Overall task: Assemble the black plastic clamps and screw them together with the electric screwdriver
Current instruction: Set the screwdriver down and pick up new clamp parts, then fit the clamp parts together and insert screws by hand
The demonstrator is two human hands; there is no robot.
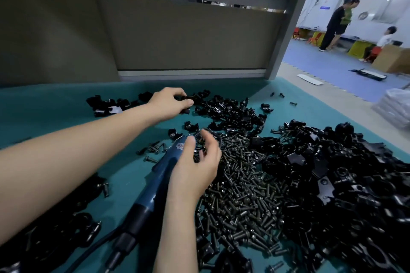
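My left hand [168,104] reaches to the far middle of the teal table and grips a black plastic clamp piece [192,98] at the edge of a clamp pile [230,113]. My right hand [197,166] hovers with curled fingers over the near edge of a heap of dark screws [244,195]; whether it pinches a screw is hidden. The blue electric screwdriver [155,186] lies on the table under my right wrist, its tip pointing toward the screws and its cable running off to the lower left.
A big heap of black clamp parts [343,184] fills the right side. More black pieces lie at the far left [104,104] and near left [66,224]. A grey partition [188,37] backs the table [55,104]. People stand far off at the right.
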